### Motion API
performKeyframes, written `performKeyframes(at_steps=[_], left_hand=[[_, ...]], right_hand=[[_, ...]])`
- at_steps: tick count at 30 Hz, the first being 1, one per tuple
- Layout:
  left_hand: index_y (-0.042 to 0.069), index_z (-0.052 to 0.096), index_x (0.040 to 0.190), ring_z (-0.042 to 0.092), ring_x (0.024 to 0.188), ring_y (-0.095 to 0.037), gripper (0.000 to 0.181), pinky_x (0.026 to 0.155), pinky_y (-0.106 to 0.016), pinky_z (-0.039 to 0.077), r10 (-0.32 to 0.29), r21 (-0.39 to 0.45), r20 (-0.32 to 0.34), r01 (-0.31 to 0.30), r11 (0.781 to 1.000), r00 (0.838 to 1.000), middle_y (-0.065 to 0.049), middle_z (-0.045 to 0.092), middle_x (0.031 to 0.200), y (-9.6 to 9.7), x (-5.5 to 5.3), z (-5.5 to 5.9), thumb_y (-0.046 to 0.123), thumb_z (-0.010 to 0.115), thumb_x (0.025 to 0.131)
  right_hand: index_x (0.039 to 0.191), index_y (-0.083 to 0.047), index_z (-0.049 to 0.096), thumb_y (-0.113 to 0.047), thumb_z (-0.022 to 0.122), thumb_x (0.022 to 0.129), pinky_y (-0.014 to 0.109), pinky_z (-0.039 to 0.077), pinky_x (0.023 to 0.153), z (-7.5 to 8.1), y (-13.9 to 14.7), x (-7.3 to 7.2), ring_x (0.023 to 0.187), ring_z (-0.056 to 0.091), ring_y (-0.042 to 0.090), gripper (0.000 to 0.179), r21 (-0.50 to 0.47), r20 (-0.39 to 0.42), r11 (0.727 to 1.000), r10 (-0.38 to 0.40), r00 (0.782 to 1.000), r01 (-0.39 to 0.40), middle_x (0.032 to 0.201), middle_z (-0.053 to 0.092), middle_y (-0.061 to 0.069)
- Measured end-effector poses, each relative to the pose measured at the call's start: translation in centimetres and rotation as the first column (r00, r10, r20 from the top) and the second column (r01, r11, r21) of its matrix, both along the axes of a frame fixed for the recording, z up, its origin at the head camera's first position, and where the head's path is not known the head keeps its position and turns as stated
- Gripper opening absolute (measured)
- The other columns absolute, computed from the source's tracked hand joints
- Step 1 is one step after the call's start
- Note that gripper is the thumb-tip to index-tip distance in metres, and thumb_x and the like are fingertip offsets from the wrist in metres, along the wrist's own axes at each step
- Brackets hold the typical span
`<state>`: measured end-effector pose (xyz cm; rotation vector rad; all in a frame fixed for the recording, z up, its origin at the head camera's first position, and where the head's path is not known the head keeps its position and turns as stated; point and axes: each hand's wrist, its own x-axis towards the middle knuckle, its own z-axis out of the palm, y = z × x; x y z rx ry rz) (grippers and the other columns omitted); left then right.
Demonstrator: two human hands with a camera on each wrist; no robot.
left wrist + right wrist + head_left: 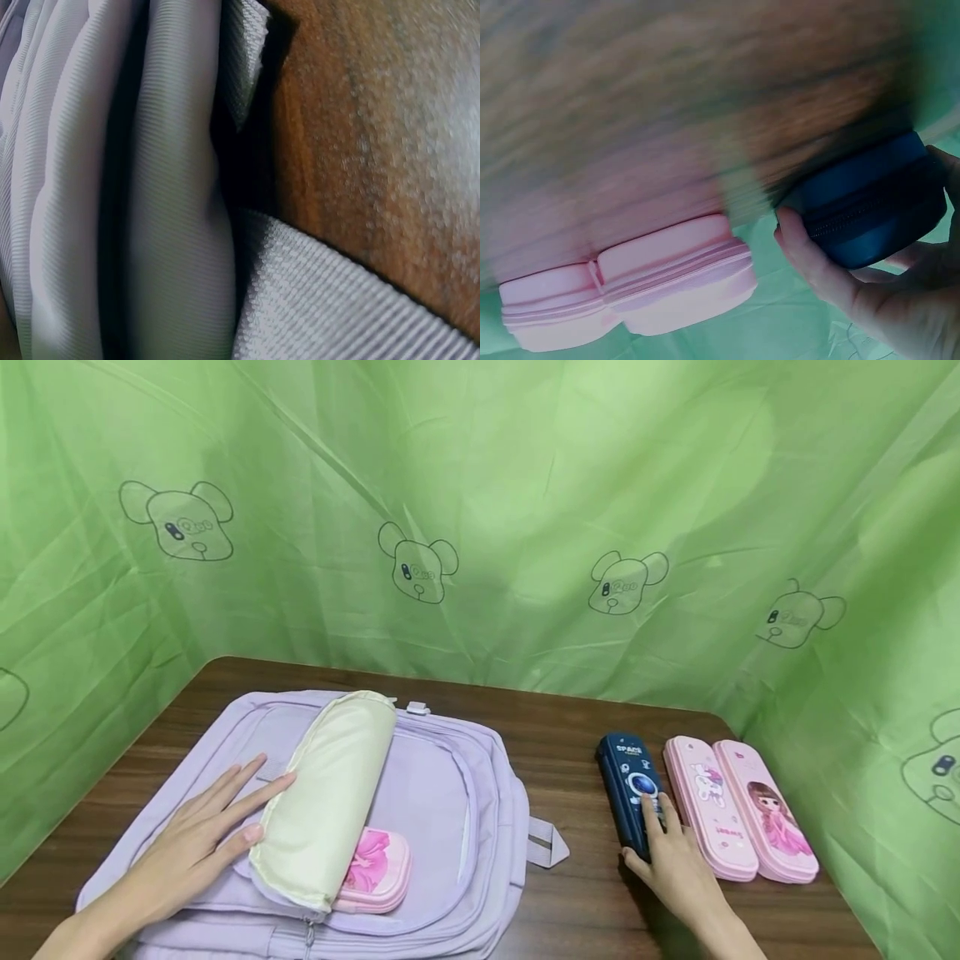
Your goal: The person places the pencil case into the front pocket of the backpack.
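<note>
A lilac backpack lies flat on the table, its front pocket's cream-lined flap folded back. Under the flap's edge, a pink pencil case partly shows; the rest is hidden. With fingers spread, my left hand rests on the backpack, fingertips touching the flap. To the right, my right hand grips the near end of a dark blue pencil case with space pictures. In the right wrist view, thumb and fingers sit on opposite sides of this case. The left wrist view shows only the backpack's side and a strap.
Two pink pencil cases, one with a rabbit and one with a doll, lie side by side right of the blue one. A webbing tab sticks out from the backpack. Green curtains enclose the wooden table.
</note>
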<state>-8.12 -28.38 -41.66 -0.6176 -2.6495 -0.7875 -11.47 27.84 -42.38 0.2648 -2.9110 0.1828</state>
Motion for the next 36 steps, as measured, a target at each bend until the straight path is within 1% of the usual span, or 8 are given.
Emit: performKeyframes(at_steps=[3,6,13,18,23,26,30,36], left_hand=[[0.025,0.042,0.142,0.020,0.135,-0.040,0.054,0.099,-0.069,0.008,0.001,-0.004,0.005,0.000,1.000,1.000,-0.009,0.023,0.152,0.0,-0.1,0.1,0.017,0.057,0.091],[0.026,0.042,0.142,0.020,0.135,-0.041,0.054,0.099,-0.068,0.009,-0.001,-0.010,0.007,0.001,1.000,1.000,-0.009,0.023,0.152,0.0,-0.3,0.2,0.018,0.057,0.091],[0.028,0.042,0.141,0.021,0.133,-0.044,0.052,0.098,-0.068,0.014,-0.001,-0.012,0.014,0.002,1.000,1.000,-0.010,0.024,0.151,0.1,-0.6,0.6,0.020,0.056,0.092],[0.028,0.042,0.141,0.022,0.133,-0.044,0.052,0.096,-0.069,0.015,0.007,-0.015,0.018,-0.007,1.000,1.000,-0.009,0.024,0.151,0.1,-0.6,0.5,0.020,0.056,0.092],[0.029,0.042,0.141,0.022,0.133,-0.043,0.053,0.096,-0.070,0.014,0.018,-0.023,0.017,-0.018,1.000,1.000,-0.008,0.024,0.152,0.1,-0.4,0.4,0.019,0.057,0.091],[0.029,0.041,0.142,0.023,0.133,-0.043,0.053,0.096,-0.070,0.015,0.027,-0.030,0.014,-0.026,0.999,1.000,-0.008,0.024,0.152,0.1,-0.3,0.3,0.019,0.057,0.091],[0.030,0.041,0.142,0.023,0.133,-0.042,0.053,0.096,-0.070,0.014,0.034,-0.032,0.016,-0.034,0.999,0.999,-0.007,0.024,0.152,0.1,-0.2,0.2,0.019,0.056,0.092],[0.030,0.041,0.142,0.023,0.133,-0.043,0.053,0.095,-0.071,0.014,0.044,-0.029,0.021,-0.043,0.999,0.999,-0.007,0.023,0.152,0.0,-0.1,0.2,0.020,0.056,0.092]], right_hand=[[0.137,0.009,0.034,-0.023,0.072,0.079,0.065,0.040,0.071,0.4,0.3,0.1,0.091,0.046,0.062,0.076,-0.020,-0.003,1.000,-0.005,1.000,0.005,0.133,0.032,0.038],[0.138,0.006,0.035,-0.020,0.072,0.078,0.066,0.039,0.072,0.7,0.4,0.4,0.094,0.045,0.062,0.075,-0.046,-0.038,0.999,0.002,0.999,-0.003,0.134,0.032,0.037],[0.141,0.001,0.035,-0.018,0.073,0.078,0.066,0.033,0.082,1.5,0.2,0.4,0.111,0.040,0.056,0.076,-0.124,-0.149,0.987,0.084,0.985,-0.103,0.137,0.033,0.032],[0.145,-0.005,0.032,-0.018,0.072,0.079,0.063,0.034,0.086,2.6,-0.7,0.2,0.116,0.039,0.052,0.078,-0.170,-0.167,0.973,0.127,0.978,-0.156,0.142,0.030,0.028],[0.145,-0.008,0.032,-0.016,0.072,0.078,0.061,0.036,0.085,3.5,-2.3,0.3,0.115,0.041,0.049,0.079,-0.176,-0.178,0.963,0.172,0.969,-0.203,0.145,0.030,0.023],[0.145,-0.010,0.033,-0.016,0.073,0.077,0.058,0.039,0.083,4.0,-3.2,0.3,0.114,0.042,0.044,0.079,-0.166,-0.190,0.954,0.218,0.957,-0.250,0.146,0.029,0.018],[0.145,-0.012,0.034,-0.015,0.074,0.076,0.054,0.043,0.081,4.6,-4.5,0.2,0.115,0.042,0.034,0.079,-0.148,-0.197,0.935,0.292,0.936,-0.323,0.148,0.030,0.013],[0.145,-0.014,0.034,-0.018,0.073,0.078,0.049,0.045,0.082,4.7,-6.3,0.4,0.117,0.041,0.027,0.078,-0.134,-0.162,0.907,0.377,0.912,-0.399,0.149,0.028,0.008]])
